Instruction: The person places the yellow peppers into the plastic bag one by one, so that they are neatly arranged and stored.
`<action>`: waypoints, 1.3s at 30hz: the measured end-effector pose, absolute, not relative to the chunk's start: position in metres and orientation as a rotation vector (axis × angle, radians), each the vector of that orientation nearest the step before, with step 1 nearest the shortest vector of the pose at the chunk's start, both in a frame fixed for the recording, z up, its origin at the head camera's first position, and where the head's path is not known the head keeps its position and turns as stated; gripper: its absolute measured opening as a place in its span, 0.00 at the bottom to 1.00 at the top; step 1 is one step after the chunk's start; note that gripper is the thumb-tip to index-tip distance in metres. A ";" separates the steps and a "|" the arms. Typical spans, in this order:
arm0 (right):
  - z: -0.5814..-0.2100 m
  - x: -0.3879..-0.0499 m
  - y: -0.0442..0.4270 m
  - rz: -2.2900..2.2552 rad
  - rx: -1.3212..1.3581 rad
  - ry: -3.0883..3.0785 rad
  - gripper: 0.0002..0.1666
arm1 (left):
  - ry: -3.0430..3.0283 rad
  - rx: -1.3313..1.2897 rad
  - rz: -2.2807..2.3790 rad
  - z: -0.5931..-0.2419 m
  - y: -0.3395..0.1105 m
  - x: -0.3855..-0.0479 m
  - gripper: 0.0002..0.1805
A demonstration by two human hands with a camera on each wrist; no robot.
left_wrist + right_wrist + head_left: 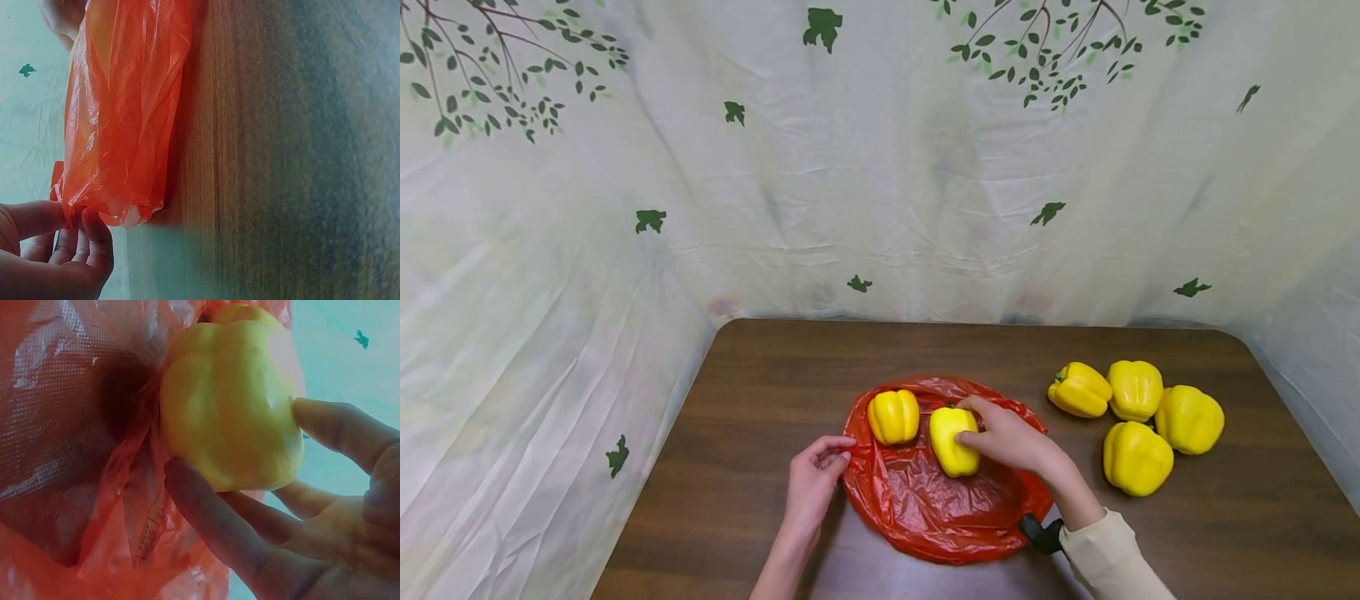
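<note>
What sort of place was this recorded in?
Probably a curtained-off recording corner: a leaf-patterned curtain hangs behind and beside a brown table, which bears a red bag and yellow peppers.

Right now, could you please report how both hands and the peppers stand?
Left fingers pinching edge of red bag. Right fingers holding yellow pepper. Second pepper inside bag. Nothing visibly blocking.

Only illegible print (150, 532) on red bag (917, 533).
</note>
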State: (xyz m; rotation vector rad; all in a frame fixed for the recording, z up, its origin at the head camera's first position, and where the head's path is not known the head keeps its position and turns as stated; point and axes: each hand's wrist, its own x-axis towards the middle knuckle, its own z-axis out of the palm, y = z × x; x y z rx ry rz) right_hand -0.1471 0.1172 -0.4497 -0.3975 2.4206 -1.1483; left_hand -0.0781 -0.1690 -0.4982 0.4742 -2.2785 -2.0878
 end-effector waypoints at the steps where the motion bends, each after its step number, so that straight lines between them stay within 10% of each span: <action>1: -0.450 -0.149 0.117 -1.146 -0.399 2.422 0.25 | -2.280 0.475 -2.087 -0.498 -0.169 -0.078 0.11; 39: -0.483 -0.154 0.088 -1.375 -0.107 2.652 0.31 | -2.249 0.422 -2.111 -0.503 -0.166 -0.077 0.10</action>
